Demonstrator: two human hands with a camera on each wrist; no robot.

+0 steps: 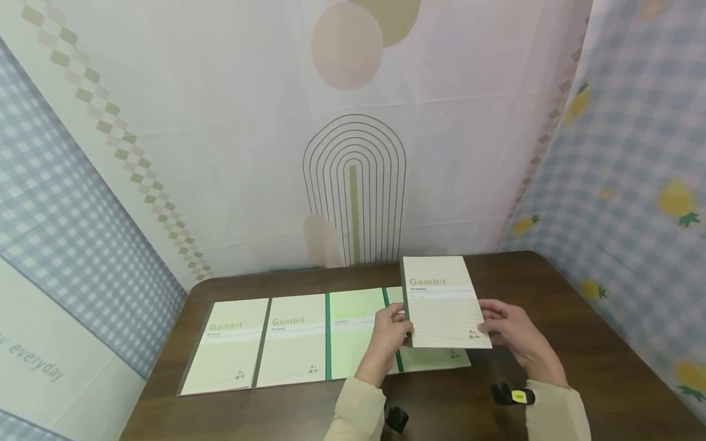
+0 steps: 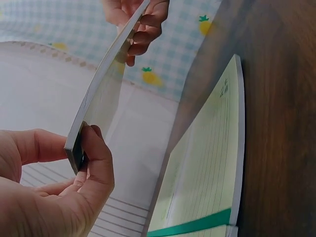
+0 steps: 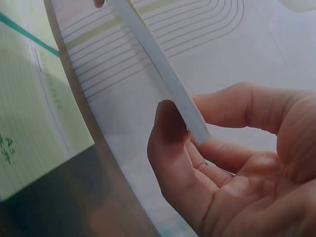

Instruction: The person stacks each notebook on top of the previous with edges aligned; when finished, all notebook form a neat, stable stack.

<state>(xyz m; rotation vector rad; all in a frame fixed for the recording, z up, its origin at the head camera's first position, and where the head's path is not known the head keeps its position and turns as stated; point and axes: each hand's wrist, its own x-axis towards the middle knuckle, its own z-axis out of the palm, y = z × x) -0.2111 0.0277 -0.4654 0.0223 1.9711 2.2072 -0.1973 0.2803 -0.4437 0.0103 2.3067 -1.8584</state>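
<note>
Both hands hold up a cream notebook (image 1: 441, 306) with a dark spine and "Gambit" on its cover. The left hand (image 1: 390, 334) pinches its spine side between thumb and fingers. On the opposite edge, the right hand (image 1: 513, 331) pinches near the lower corner. In the left wrist view the raised notebook (image 2: 101, 81) is seen edge-on, above the table. Below it lies a green notebook with a green spine (image 1: 430, 359), partly hidden behind the held one. In the right wrist view, the right hand (image 3: 222, 158) has thumb and fingers on either side of the notebook's edge (image 3: 163, 64).
To the left, another green notebook (image 1: 355, 343) and two cream notebooks with dark spines (image 1: 292, 349) (image 1: 223, 352) lie in a row on the brown wooden table (image 1: 441, 404). Patterned cloth (image 1: 248, 153) hangs behind and at both sides.
</note>
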